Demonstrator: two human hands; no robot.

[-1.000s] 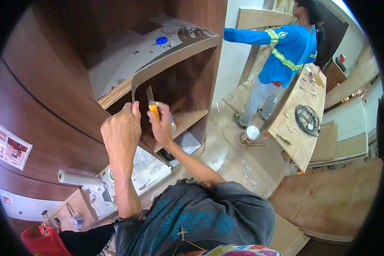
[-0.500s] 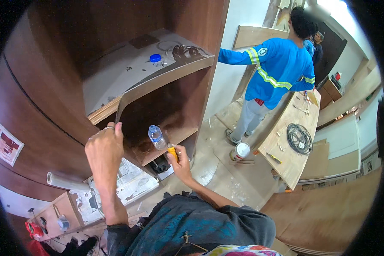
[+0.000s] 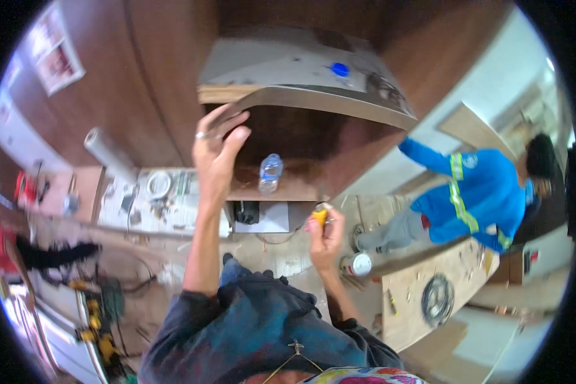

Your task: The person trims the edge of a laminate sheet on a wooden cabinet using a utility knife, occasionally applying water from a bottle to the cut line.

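Note:
A long, thin brown edging strip (image 3: 313, 99) runs along the front of the upper shelf (image 3: 262, 57). At its left part it bends away from the bare pale wood edge (image 3: 227, 94). My left hand (image 3: 216, 157) grips that loose end between thumb and fingers, just below the shelf corner. My right hand (image 3: 327, 238) is closed round a yellow-handled tool (image 3: 320, 214), held lower and to the right, in front of the lower shelf. Its blade points up and is blurred, so I cannot tell its exact kind. A clear plastic bottle (image 3: 270, 174) stands on the lower shelf between my hands.
A blue cap (image 3: 340, 69) lies on the upper shelf. To the right, a person in a blue shirt (image 3: 480, 192) stands beside a wooden worktable (image 3: 397, 281) bearing a coiled black cable (image 3: 438, 299). A paint bucket (image 3: 356, 264) stands on the floor. A white roll (image 3: 109, 153) leans at left.
My view has turned to the right-leaning scene's left side. My left hand has raised the strip's loose end nearer the shelf edge. My right hand with the tool has moved away from the bottle.

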